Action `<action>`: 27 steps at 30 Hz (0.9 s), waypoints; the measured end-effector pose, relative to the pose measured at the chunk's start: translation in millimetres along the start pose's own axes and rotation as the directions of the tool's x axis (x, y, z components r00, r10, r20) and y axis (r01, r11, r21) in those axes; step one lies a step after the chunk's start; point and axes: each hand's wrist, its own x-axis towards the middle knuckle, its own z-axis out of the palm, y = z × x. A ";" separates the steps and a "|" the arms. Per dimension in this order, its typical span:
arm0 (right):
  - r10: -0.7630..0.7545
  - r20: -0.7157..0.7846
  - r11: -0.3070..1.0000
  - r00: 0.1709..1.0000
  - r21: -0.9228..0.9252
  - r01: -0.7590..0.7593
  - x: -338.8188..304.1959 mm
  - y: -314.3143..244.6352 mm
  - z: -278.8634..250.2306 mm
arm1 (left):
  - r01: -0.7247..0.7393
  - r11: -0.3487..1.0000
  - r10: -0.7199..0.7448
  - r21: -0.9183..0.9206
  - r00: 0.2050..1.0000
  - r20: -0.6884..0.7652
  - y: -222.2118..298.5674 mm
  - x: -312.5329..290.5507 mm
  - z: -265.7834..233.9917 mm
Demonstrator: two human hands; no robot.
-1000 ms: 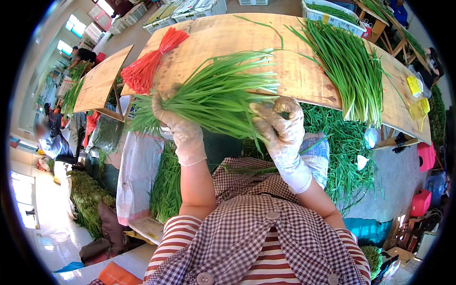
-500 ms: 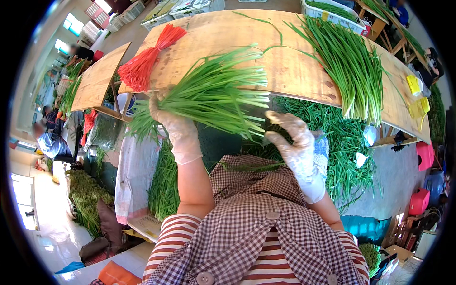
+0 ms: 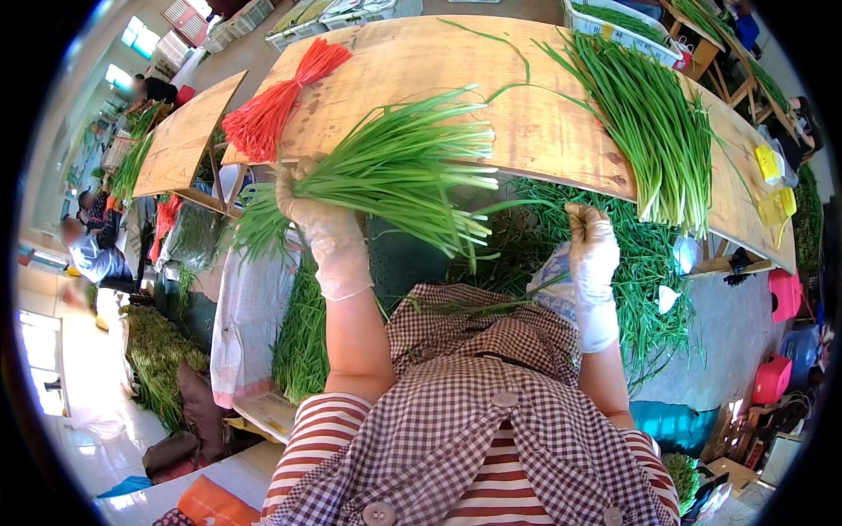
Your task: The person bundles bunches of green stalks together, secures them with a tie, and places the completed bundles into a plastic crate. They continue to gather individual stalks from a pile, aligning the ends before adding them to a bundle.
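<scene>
A loose bunch of garlic chives (image 3: 395, 171) is held in my left hand (image 3: 316, 210), gloved in thin whitish material, at the near edge of the wooden table. Its pale cut ends point right and its leafy tips hang left, below my wrist. My right hand (image 3: 592, 245), gloved alike, is apart from the bunch, with fingertips pinched together on a single green chive leaf (image 3: 526, 204) that stretches left toward the cut ends. On the table's right side lies a larger pile of chives (image 3: 649, 131). A tied bundle of red strips (image 3: 289, 96) sits at the far left.
The wooden table (image 3: 412, 61) curves across in front of me. Beneath it, loose chives (image 3: 649, 307) heap beside a white sack (image 3: 250, 316). Yellow containers (image 3: 775, 206) stand at the table's right end. Other people (image 3: 92, 245) sit at the left, near a second table (image 3: 180, 145).
My right hand has moved right, away from the bunch, and its spread fingers have closed on a leaf, now drawn out to the right. The left hand stays nearly still with the bunch.
</scene>
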 end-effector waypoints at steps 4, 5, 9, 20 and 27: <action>-0.357 0.255 0.934 0.899 0.070 0.351 -1.1 -74.1 7.9 | -0.006 0.999 0.007 -0.041 1.000 0.025 -5.7 -1.2 -5.7; -0.440 0.276 0.889 0.854 0.002 0.458 -4.5 -80.5 18.6 | -0.004 0.999 0.005 -0.040 1.000 0.025 -8.9 -0.2 -10.4; -0.624 0.222 0.717 0.749 -0.219 0.662 -8.6 -91.6 43.4 | 0.018 0.999 -0.018 -0.035 1.000 -0.003 -23.8 -11.3 11.0; -0.595 0.534 0.792 0.601 0.265 0.549 -45.1 -67.5 25.5 | 0.094 0.957 -0.020 0.273 0.966 -0.259 -4.1 0.4 2.8; 0.257 0.371 0.940 0.892 0.117 -0.320 -8.7 -30.3 -0.8 | 0.265 0.931 -0.197 -0.250 0.944 0.265 2.9 27.9 -43.1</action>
